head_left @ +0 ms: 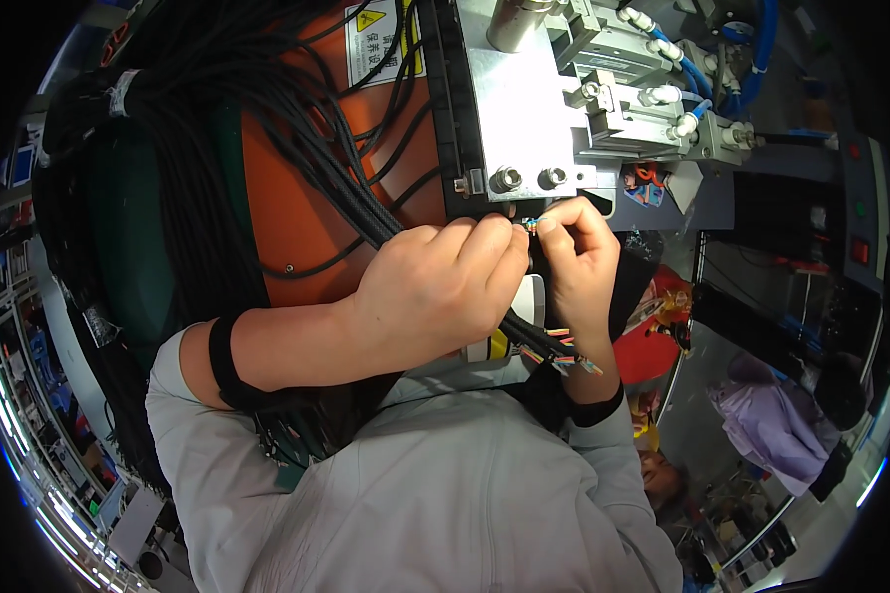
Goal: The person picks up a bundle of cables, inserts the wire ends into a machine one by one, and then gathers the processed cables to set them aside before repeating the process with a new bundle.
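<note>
In front of the machine's metal block (524, 114), my two hands meet at the thin coloured wires (532, 225) of a black cable. My left hand (445, 277) is closed around the cable end, its fingers curled and hiding most of it. Thumb and forefinger of my right hand (583, 259) pinch at the small wires from the other side. Below the hands, more black cables with stripped, multicoloured wire ends (564, 356) hang next to my right wrist.
Long black cables (198, 168) run in a thick bundle over an orange surface (316, 267) at the left. Pneumatic cylinders (623, 109) with blue hoses (761, 49) stand at the upper right. A lilac cloth (771, 420) hangs at the right, near another person (661, 476).
</note>
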The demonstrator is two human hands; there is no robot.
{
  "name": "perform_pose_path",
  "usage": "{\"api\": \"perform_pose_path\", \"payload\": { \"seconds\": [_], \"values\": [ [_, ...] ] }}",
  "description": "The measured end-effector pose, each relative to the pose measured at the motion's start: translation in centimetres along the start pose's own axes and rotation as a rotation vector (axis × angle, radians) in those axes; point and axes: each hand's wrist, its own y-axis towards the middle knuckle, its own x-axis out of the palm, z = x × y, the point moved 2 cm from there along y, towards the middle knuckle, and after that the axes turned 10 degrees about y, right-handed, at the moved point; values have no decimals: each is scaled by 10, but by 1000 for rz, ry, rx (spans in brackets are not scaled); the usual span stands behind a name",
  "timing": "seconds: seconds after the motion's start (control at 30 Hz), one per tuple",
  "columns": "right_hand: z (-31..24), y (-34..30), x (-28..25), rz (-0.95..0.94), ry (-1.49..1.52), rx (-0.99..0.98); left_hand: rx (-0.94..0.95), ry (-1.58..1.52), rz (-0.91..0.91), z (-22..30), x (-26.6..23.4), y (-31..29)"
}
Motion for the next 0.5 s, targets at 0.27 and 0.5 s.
{"api": "perform_pose_path", "payload": {
  "seconds": [0.27, 0.5],
  "values": [
    [-3, -2, 9, 12, -105, -103, -11, -64, 127, -7, 7, 0],
    [3, -1, 0, 30, 246, 176, -15, 57, -47, -1, -8, -5]
  ]
}}
